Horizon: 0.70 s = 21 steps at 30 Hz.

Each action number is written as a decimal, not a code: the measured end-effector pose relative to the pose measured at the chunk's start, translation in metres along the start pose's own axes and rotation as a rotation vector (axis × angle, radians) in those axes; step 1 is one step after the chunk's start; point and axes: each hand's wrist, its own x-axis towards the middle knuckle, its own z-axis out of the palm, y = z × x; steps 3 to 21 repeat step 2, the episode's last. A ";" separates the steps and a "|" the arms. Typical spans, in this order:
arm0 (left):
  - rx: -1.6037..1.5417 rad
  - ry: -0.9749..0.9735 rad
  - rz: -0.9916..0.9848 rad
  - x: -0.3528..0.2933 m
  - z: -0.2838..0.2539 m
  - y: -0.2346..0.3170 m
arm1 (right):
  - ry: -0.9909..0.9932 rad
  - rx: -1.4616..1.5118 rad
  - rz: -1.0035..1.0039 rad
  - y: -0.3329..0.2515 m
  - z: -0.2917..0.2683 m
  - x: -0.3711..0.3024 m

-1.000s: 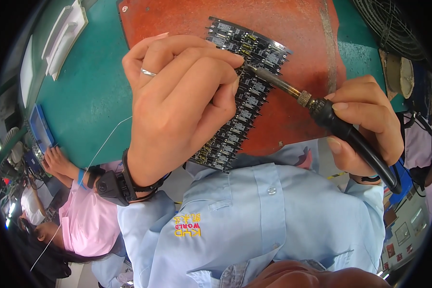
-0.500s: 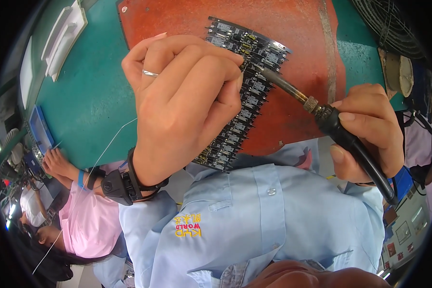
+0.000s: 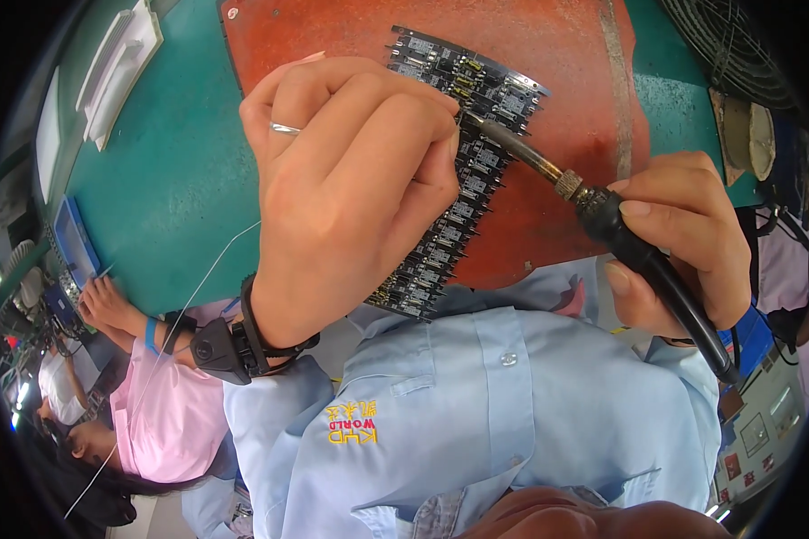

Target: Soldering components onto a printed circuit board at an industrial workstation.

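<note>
My left hand (image 3: 346,180), with a ring on one finger, is closed in a pinch over a long black circuit board panel (image 3: 445,241). A thin silvery solder wire (image 3: 229,242) trails from this hand down to the lower left; its end at the fingertips is mostly hidden. My right hand (image 3: 692,238) grips a soldering iron (image 3: 661,274) by its black handle. The iron's metal tip points up and left, reaching the panel right beside my left fingertips. Rows of small parts line the panel, and my left hand covers part of it.
Under the panel lies a red-brown mat (image 3: 571,54) on a green tabletop (image 3: 166,153). White plastic pieces (image 3: 121,76) and a blue tray (image 3: 76,238) sit at the left. A wire-guarded fan (image 3: 737,45) and a spool (image 3: 751,144) stand at the right. A co-worker in pink (image 3: 171,404) is at the left.
The iron's tip and my right hand have shifted slightly up and left. My left hand has moved a little to the right, still pinched, and the trailing wire has swung slightly.
</note>
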 end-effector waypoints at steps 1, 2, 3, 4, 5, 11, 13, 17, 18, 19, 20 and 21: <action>0.008 -0.002 -0.005 0.000 -0.001 0.001 | 0.005 0.000 0.002 -0.001 0.001 0.000; 0.014 -0.005 -0.010 -0.001 -0.001 0.001 | 0.010 0.000 0.005 -0.002 0.002 0.000; 0.014 -0.005 -0.010 -0.001 -0.001 0.001 | 0.010 0.000 0.005 -0.002 0.002 0.000; 0.014 -0.005 -0.010 -0.001 -0.001 0.001 | 0.010 0.000 0.005 -0.002 0.002 0.000; 0.014 -0.005 -0.010 -0.001 -0.001 0.001 | 0.010 0.000 0.005 -0.002 0.002 0.000; 0.014 -0.005 -0.010 -0.001 -0.001 0.001 | 0.010 0.000 0.005 -0.002 0.002 0.000; 0.014 -0.005 -0.010 -0.001 -0.001 0.001 | 0.010 0.000 0.005 -0.002 0.002 0.000; 0.014 -0.005 -0.010 -0.001 -0.001 0.001 | 0.010 0.000 0.005 -0.002 0.002 0.000; 0.014 -0.005 -0.010 -0.001 -0.001 0.001 | 0.010 0.000 0.005 -0.002 0.002 0.000; 0.014 -0.005 -0.010 -0.001 -0.001 0.001 | 0.010 0.000 0.005 -0.002 0.002 0.000; 0.014 -0.005 -0.010 -0.001 -0.001 0.001 | 0.010 0.000 0.005 -0.002 0.002 0.000; 0.014 -0.005 -0.010 -0.001 -0.001 0.001 | 0.010 0.000 0.005 -0.002 0.002 0.000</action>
